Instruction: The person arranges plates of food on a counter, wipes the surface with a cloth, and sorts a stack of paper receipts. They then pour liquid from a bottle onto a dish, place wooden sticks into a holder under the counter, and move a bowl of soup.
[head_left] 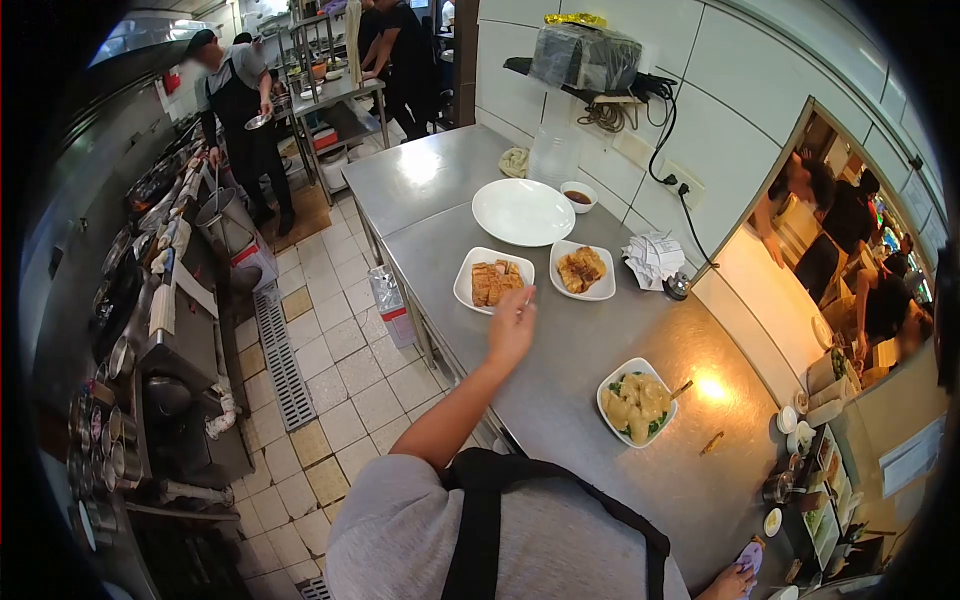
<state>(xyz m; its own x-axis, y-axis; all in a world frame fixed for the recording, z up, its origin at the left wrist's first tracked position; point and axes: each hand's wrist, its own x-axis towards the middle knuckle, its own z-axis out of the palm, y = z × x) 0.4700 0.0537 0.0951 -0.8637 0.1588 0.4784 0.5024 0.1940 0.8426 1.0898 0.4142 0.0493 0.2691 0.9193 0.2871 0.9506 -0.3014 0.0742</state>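
Observation:
My left hand [512, 328] reaches to the near right rim of a white square bowl [463, 284] holding browned, sliced meat [496, 283]. Its fingers are drawn together; what is between them, if anything, I cannot make out. At the bottom right edge, my right hand [733, 582] is closed on a purple cloth [750, 556]. A second white bowl with a browned piece of food [581, 270] stands to the right of the first. Nearer to me is a bowl of pale sauced pieces over greens [637, 406].
A large white plate [522, 212] and a small sauce bowl [578, 196] stand farther back on the steel counter [560, 350]. Crumpled paper slips [654, 259] lie by the wall. Condiment containers [820, 530] line the right. A co-worker [240, 125] stands in the left aisle.

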